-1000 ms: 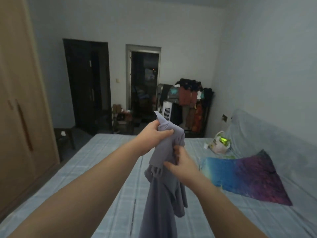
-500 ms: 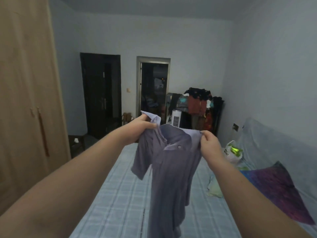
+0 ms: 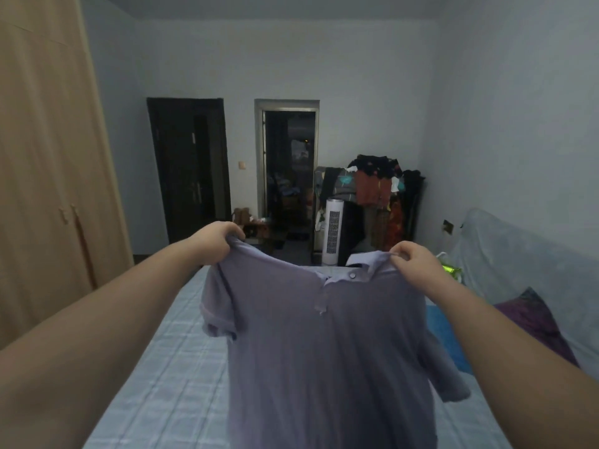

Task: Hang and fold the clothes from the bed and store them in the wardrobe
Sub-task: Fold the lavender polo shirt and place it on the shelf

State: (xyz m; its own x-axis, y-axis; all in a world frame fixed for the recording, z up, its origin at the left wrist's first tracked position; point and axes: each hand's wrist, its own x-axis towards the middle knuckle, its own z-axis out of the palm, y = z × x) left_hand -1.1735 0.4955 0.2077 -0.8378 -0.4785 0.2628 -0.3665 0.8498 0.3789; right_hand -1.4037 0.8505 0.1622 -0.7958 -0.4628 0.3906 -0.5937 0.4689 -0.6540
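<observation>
You hold the shirt (image 3: pixel 324 351) up in front of you, above the bed (image 3: pixel 168 367). Your left hand (image 3: pixel 217 241) grips 1 shoulder, fingers curled round the cloth. Your right hand (image 3: pixel 413 260) pinches the other shoulder, just beside the collar (image 3: pixel 363 264). The shirt hangs spread between your 2 hands. Its placket faces you, both short sleeves droop, and the hem runs out of frame below.

By my reading, you are early with this garment. It is opened out, but it is neither folded nor on a hanger, and no hanger shows. The wardrobe (image 3: pixel 42 189) stands at your left with its doors shut, so nothing stored can be seen. Whether more clothes wait on the bed I cannot tell, since the shirt hides its middle and the room is dim. A pillow (image 3: pixel 531 319) lies at the bed's right side.

What is left, as I judge it, is to fold or hang this shirt. After that you must open the wardrobe and put the shirt inside.
</observation>
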